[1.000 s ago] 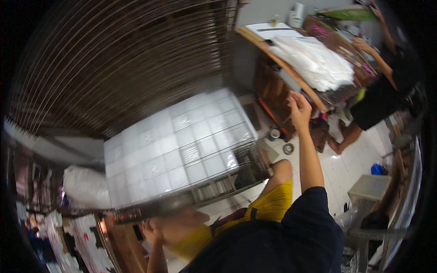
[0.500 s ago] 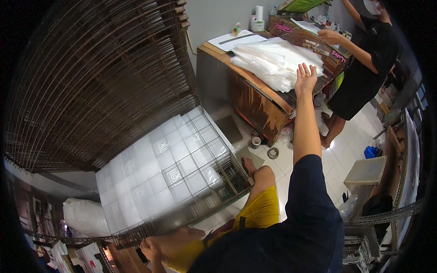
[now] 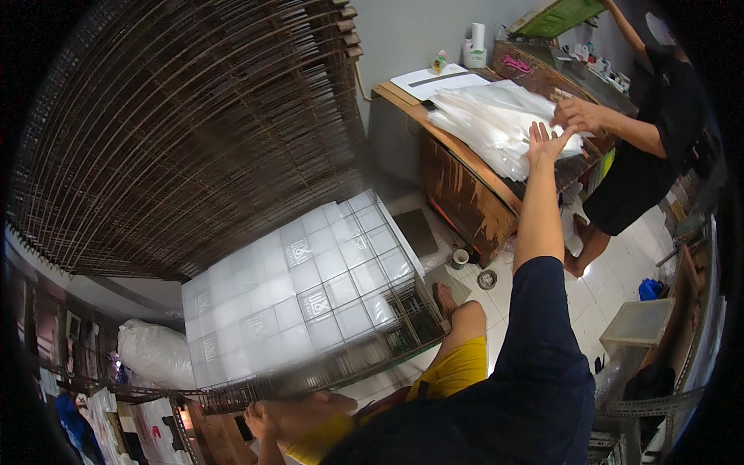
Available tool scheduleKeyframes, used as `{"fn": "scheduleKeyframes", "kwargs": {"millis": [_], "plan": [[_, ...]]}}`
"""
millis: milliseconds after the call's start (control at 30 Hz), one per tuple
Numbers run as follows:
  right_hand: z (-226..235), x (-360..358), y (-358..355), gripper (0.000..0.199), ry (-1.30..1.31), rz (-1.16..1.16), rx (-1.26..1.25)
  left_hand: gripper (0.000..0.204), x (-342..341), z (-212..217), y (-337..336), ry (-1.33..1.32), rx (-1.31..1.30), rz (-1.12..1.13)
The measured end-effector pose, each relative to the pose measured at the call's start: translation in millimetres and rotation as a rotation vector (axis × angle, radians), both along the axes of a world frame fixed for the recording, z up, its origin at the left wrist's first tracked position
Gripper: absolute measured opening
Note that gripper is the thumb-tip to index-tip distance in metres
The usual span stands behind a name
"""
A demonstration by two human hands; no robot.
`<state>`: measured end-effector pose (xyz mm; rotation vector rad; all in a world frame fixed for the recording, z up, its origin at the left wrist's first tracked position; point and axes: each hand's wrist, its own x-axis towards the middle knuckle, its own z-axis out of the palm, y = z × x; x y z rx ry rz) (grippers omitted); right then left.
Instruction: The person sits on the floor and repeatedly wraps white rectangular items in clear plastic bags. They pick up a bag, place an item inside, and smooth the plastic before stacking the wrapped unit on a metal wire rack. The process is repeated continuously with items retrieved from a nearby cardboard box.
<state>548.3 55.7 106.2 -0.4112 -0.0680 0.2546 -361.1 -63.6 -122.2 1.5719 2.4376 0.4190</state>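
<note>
My right arm reaches out to the far right, and my right hand [image 3: 546, 145] is open there, fingers stretched. It is at the near right edge of a pile of clear plastic sheets or bags [image 3: 484, 128] on a worn wooden table [image 3: 465, 198]. Just above my fingertips is a co-worker's hand [image 3: 577, 115], reaching over the same pile; whether it touches mine or holds a sheet I cannot tell. My left hand [image 3: 261, 421] rests low beside my bent leg, near the wire rack's front edge; its fingers are blurred and partly hidden.
A wire drying rack [image 3: 263, 380] holds translucent printed sheets [image 3: 271, 302] in rows. Many raised wire shelves [image 3: 194, 132] hang above it. The co-worker [image 3: 639, 170] stands beyond the table, other arm at a green-meshed frame [image 3: 554, 19]. A cup [image 3: 460, 258] stands on the tiled floor.
The co-worker's hand has come down toward my right hand; it was higher, at a white sheet. My right hand stays open at the pile. The whole view has shifted slightly.
</note>
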Motion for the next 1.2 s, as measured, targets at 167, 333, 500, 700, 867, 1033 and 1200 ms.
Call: {"fn": "scheduleKeyframes", "kwargs": {"millis": [167,333,500,700,867,1033,1200], "plan": [[-20.5,53.8,43.8,0.045,-0.036,-0.067,-0.545,0.049,-32.1,-23.7,1.4,0.079,0.118,-0.097],[-12.3,120.1,23.0,0.011,-0.321,0.028,-0.519,0.047,4.4,-0.8,9.8,0.057,-0.020,-0.022],[84.5,-22.7,47.1,0.049,-0.889,-0.423,-0.550,0.048,17.4,31.2,-6.1,0.079,0.039,0.032],[175.4,-248.7,31.9,0.058,-1.215,0.038,-0.419,0.047,87.0,65.5,0.7,-0.057,0.208,-0.452],[172.5,-378.6,42.6,0.045,-1.357,0.463,-0.418,0.056,223.9,66.9,-8.9,-1.428,-0.436,-0.920],[145.8,-456.9,23.9,0.049,-1.276,0.812,-0.499,0.108,256.8,127.3,-22.9,-2.293,-0.982,-0.968],[138.2,-479.2,-21.0,0.053,-1.251,1.029,-0.511,0.129,216.4,111.7,-16.3,-2.839,-0.595,-0.530]]}}
